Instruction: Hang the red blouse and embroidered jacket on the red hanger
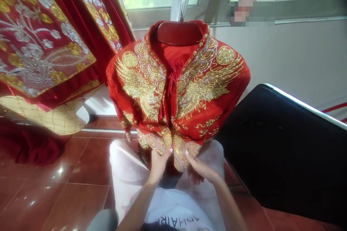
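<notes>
Red embroidered jacket (176,94) on red hanger (177,32), far side. Left hand (159,164) pinching jacket hem (177,149), near end; right hand (202,169) fingers laid over hem, pinch unclear. Hands close, hem bunched between. Gold-embroidered red cloth (35,43) left, black panel (282,151) right.
</notes>
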A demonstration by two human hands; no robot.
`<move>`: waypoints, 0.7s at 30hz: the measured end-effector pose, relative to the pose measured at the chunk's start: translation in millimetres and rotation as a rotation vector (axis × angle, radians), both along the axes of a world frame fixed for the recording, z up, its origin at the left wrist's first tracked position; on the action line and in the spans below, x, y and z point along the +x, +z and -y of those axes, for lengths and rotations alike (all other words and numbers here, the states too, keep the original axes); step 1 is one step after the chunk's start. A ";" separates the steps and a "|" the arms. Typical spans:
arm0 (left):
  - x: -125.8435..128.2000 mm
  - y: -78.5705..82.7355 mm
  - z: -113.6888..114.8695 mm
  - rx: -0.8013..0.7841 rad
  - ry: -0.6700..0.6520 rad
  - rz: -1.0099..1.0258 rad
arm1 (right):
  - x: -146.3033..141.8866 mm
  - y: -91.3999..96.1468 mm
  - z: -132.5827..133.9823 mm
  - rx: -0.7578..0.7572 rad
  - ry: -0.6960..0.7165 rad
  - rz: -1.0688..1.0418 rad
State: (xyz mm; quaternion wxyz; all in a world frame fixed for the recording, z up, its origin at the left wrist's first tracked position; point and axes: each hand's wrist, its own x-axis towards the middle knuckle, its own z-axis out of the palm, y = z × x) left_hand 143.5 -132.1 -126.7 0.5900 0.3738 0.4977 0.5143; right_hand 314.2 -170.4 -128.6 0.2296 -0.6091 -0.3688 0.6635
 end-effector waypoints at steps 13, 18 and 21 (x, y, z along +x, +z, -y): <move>13.9 -5.7 1.8 0.084 0.028 -0.232 | -36.3 17.4 -30.0 0.225 -0.274 -0.069; 11.2 -18.5 -1.7 0.096 -0.020 -0.316 | -51.2 4.0 -35.6 0.285 -0.335 -0.048; 10.3 -25.2 -4.2 0.110 -0.017 -0.314 | -51.2 0.8 -36.9 0.268 -0.371 0.009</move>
